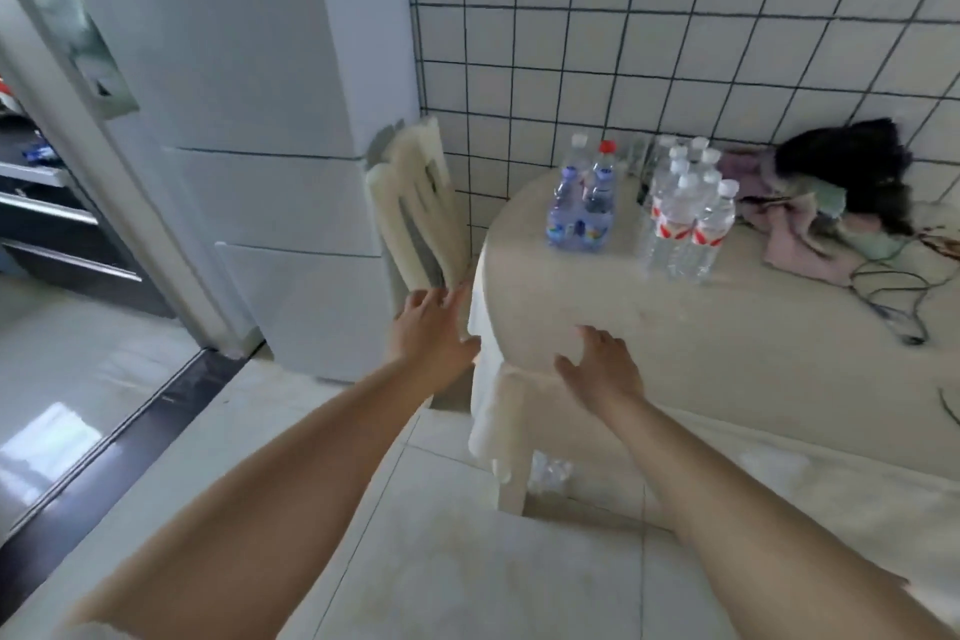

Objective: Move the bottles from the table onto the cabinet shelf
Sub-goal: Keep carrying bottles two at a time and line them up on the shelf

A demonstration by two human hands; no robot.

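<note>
Two groups of clear plastic water bottles stand at the back of a cream-covered table point(675, 322). The left pack has blue labels point(582, 203), one with a red cap. The right group has red-and-white labels and white caps point(685, 218). My left hand point(434, 327) reaches forward with fingers spread, just left of the table's edge, holding nothing. My right hand point(597, 364) hovers over the table's near edge with fingers relaxed, also holding nothing. Both hands are well short of the bottles. No cabinet shelf is plainly in view.
A white fridge point(260, 120) stands at the left, with folded cream chairs point(415, 208) between it and the table. Cloths and a dark furry item point(841, 172) lie at the table's back right, with cables point(893, 296) trailing. More bottles point(550, 473) sit under the table.
</note>
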